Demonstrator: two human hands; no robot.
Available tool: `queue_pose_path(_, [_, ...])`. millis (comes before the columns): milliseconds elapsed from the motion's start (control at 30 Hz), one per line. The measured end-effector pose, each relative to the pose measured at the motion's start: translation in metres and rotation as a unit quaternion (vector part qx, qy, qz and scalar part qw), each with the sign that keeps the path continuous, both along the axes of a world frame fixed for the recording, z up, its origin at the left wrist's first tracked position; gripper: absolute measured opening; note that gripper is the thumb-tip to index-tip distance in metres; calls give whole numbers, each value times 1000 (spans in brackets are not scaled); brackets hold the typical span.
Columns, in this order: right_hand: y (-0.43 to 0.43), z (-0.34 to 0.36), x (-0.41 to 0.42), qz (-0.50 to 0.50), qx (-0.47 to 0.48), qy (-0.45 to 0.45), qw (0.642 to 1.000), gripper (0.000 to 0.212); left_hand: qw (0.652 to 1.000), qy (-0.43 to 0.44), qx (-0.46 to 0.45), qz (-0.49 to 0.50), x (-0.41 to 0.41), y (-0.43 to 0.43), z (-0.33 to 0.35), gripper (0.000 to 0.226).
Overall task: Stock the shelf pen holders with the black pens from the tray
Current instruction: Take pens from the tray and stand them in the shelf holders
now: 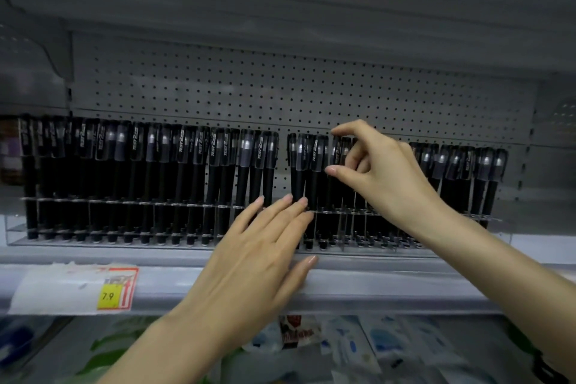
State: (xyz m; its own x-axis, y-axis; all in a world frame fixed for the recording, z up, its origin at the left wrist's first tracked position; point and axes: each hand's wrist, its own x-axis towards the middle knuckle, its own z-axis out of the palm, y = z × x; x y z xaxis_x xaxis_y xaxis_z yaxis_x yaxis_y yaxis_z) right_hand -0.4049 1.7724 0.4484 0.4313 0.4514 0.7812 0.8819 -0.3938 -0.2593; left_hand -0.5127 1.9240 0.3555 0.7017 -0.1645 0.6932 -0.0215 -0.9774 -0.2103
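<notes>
A long row of black pens [149,171] with clear caps stands upright in a clear acrylic pen holder [103,243] on the grey shelf. One slot near the middle [282,171] shows bare pegboard between pens. My right hand [383,178] reaches over the row right of that gap, index finger and thumb pinching the cap of one black pen [338,150]. My left hand [258,252] lies flat with straight fingers against the holder's front, fingertips at the pen barrels below the gap. No tray is in view.
A grey pegboard [280,87] backs the shelf and an upper shelf overhangs it. A yellow price tag reading 7.9 [109,294] sits on the shelf's front edge [374,287]. Packaged goods [358,346] lie blurred on the level below.
</notes>
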Motion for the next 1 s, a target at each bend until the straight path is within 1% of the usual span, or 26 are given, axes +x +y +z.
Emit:
queue_pose_path(167, [-4, -1, -3, 13, 6, 7, 1000, 57, 1000, -2, -12, -14, -3, -2, -1, 51])
queue_pose_path(300, [-10, -11, -15, 43, 17, 21, 999, 53, 999, 2, -35, -29, -12, -3, -4, 51])
queue_pose_path(433, [-16, -32, -38, 79, -31, 40, 996, 53, 996, 17, -70, -57, -31, -2, -13, 53])
queue_pose_path(533, [-18, -57, -53, 111, -55, 73, 990, 51, 994, 29, -87, -60, -52, -4, -28, 55])
queue_pose_path(633, [-21, -96, -69, 142, -61, 139, 978, 45, 988, 59, -127, -63, -81, -9, -54, 55])
queue_pose_path(733, [-25, -147, -93, 173, -89, 224, 955, 35, 977, 85, -188, -52, -121, -12, -98, 51])
queue_pose_path(800, [-32, -186, -111, 197, -128, 292, 927, 27, 963, 110, -245, -26, -150, -16, -135, 50])
queue_pose_path(867, [-38, -226, -126, 205, -185, 347, 896, 23, 942, 146, -301, 3, -175, -21, -169, 52])
queue_pose_path(933, [-42, -262, -136, 194, -264, 368, 870, 23, 922, 185, -339, 24, -190, -26, -195, 53])
queue_pose_path(1000, [-44, -291, -139, 183, -333, 390, 839, 25, 917, 225, -326, 39, -196, -29, -210, 54])
